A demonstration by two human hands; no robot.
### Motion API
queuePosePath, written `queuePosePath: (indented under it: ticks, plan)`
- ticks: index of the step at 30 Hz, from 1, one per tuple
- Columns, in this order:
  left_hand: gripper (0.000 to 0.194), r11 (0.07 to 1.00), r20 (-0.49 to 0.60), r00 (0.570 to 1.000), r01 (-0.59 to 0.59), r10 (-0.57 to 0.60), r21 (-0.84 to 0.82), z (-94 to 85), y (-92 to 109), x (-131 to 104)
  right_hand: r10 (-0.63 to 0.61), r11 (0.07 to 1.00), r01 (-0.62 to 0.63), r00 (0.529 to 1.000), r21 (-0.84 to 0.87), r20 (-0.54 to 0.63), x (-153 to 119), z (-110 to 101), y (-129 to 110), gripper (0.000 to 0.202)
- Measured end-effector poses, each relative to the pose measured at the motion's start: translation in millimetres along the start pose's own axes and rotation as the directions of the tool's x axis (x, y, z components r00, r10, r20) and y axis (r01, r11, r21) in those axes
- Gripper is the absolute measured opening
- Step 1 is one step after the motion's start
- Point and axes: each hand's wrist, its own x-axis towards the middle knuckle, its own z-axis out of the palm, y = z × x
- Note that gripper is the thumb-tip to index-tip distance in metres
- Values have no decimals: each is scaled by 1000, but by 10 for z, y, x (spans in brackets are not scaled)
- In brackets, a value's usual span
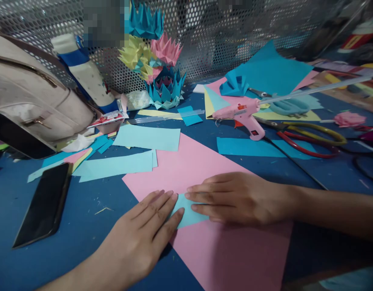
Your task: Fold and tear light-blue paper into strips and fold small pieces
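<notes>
A small light blue piece of paper (191, 216) lies on a large pink sheet (250, 254) in front of me. My left hand (144, 230) rests at its left edge with fingers stretched out. From the right, my right hand (235, 198) lies flat over the paper's other side, its fingertips pointing left. Both palms hide parts of the piece, so its full outline does not show. Beyond the hands are light blue paper strips (147, 137), partly lying on the pink sheet.
A pink glue gun (239, 113) lies at the back, near pliers with red and yellow handles (313, 135) and blue scissors (289, 106). Folded paper flowers (166, 89) stand against a perforated metal panel (204, 48). On the left are a phone (42, 206), a bag (38, 93) and a bottle (86, 72).
</notes>
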Motion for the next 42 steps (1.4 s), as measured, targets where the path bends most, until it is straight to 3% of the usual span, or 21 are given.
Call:
queuePosePath:
  ticks: [4,8,11,15,23,29,32,38,42]
  plan:
    - [34,996,-21,999,33,-32,77,-7,185,-2,-3,1000,3,1000,30,2,-9,25,11,34]
    - [49,985,31,1000,-1,-5,175,-3,394,-73,7,991,-5,1000,131,-15,18,-4,9,32]
    - [41,976,48,999,-11,0,217,2,478,-124,98,968,-116,991,221,89,99,-91,-18,34]
    - [43,978,42,999,13,-22,209,21,500,-157,176,952,-219,963,215,204,258,-181,-30,49]
    - [47,979,54,998,12,-23,202,33,504,-181,31,977,-77,974,198,226,602,-180,42,59]
    - [42,977,-104,992,96,-77,189,82,534,-192,-79,977,23,961,210,263,880,-57,76,58]
    - [41,976,-112,990,105,-84,190,129,564,-227,-128,982,76,943,175,306,1034,6,94,56]
    - [72,979,-43,996,84,-77,186,202,605,-284,-130,985,92,954,149,271,1165,108,67,53]
    - [72,982,-67,995,90,-80,166,183,613,-285,-90,990,59,962,124,257,1070,128,17,52]
